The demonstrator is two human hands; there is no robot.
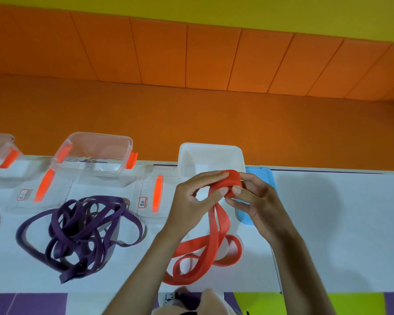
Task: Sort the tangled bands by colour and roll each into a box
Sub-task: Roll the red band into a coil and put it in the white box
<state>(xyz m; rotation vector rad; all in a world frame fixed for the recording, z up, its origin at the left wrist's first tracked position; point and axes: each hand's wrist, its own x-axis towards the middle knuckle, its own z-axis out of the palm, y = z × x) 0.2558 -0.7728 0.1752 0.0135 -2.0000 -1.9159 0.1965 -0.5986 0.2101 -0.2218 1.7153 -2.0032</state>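
The left hand [191, 202] and right hand [258, 201] pinch the half-rolled red band [231, 179]; a slack grip or its snagging, twisted tail could unroll it.

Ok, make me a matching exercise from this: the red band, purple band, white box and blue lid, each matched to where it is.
1 red band
2 purple band
3 white box
4 blue lid

A tangled heap on the table
B open, at the table's far edge
C partly rolled, pinched by left hand and right hand
D flat, partly behind the right hand

Pairs: 1-C, 2-A, 3-B, 4-D
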